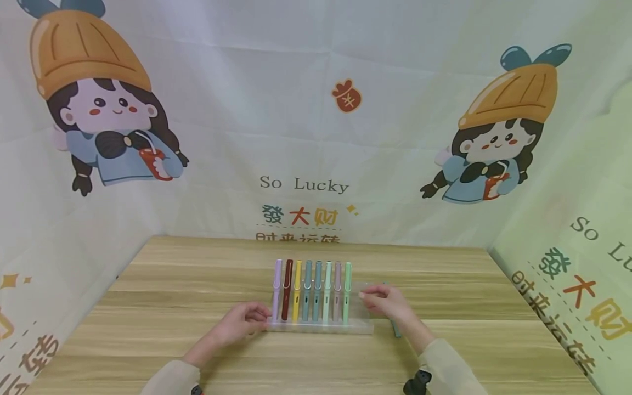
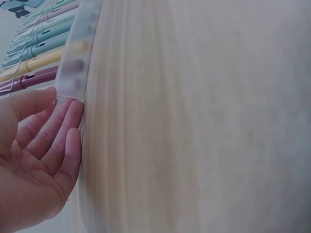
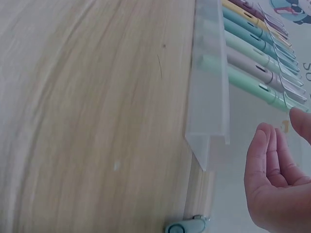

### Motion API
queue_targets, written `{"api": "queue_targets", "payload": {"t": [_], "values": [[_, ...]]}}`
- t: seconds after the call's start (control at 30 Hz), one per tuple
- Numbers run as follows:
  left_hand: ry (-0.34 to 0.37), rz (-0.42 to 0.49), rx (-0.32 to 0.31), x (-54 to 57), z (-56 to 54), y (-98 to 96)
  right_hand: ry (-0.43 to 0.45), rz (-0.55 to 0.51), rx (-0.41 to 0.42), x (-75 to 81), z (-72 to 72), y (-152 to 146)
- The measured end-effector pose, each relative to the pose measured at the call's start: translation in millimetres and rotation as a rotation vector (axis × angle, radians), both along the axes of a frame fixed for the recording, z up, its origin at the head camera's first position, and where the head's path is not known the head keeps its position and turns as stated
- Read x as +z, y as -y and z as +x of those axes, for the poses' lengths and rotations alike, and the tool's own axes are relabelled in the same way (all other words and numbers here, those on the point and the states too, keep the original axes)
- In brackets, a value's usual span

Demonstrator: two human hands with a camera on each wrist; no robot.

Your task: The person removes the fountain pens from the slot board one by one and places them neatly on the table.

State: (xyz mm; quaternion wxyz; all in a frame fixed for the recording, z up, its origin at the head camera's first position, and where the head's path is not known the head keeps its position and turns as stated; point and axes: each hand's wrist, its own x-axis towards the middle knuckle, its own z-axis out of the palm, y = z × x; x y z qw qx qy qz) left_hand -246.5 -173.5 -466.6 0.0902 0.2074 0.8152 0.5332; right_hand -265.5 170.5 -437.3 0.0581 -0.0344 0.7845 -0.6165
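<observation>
A clear pen rack (image 1: 321, 327) stands on the table with several capped pens upright in a row. From left to right they run from a lilac pen (image 1: 277, 291) through dark red, yellow, teal, pale mint and mauve to a green pen (image 1: 347, 293). My left hand (image 1: 242, 322) pinches the rack's left end, the thumb on its front corner and the fingertips by the end edge (image 2: 70, 92). By the rack's right side is my right hand (image 1: 387, 302), its fingers loosely bent with nothing between thumb and fingertips; contact with the clear panel cannot be told.
A teal pen (image 1: 397, 329) lies on the wooden table (image 1: 469, 307) to the right of the rack, partly hidden under my right wrist. A printed cloth (image 1: 395, 164) hangs behind the table and along both sides.
</observation>
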Motion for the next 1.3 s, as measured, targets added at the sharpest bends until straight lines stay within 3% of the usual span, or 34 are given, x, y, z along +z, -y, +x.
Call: {"api": "queue_targets", "payload": {"t": [0.4, 1.3], "values": [[0.016, 0.030, -0.012, -0.1, -0.3, 1.0, -0.074, -0.009, 0.049, -3.8, 0.9, 21.0], [0.010, 0.030, -0.005, 0.8, 1.4, 0.4, -0.072, -0.004, 0.026, -14.1, -3.9, 30.3]]}}
